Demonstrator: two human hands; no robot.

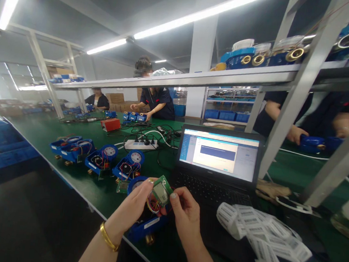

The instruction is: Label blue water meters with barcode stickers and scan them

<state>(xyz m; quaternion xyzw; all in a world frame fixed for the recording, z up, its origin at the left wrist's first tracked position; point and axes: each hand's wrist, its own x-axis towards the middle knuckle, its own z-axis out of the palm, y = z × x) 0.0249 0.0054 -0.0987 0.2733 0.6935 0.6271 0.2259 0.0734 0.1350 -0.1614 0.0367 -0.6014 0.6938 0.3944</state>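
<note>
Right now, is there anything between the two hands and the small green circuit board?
Nothing visible. The left hand and the right hand both pinch the green circuit board directly at its edges, above the open blue meter. Coloured wires hang below the board, not between fingers and board.

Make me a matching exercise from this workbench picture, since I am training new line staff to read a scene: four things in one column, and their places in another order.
Things:
1. green circuit board
2. laptop
3. strip of white labels
4. white power strip

Places:
A. open, behind the hands, screen lit
B. pinched between the left hand and the right hand
C. left of the laptop, with black cables plugged in
D. curled on the table to the right of the hands

Pairs: 1-B, 2-A, 3-D, 4-C
</note>
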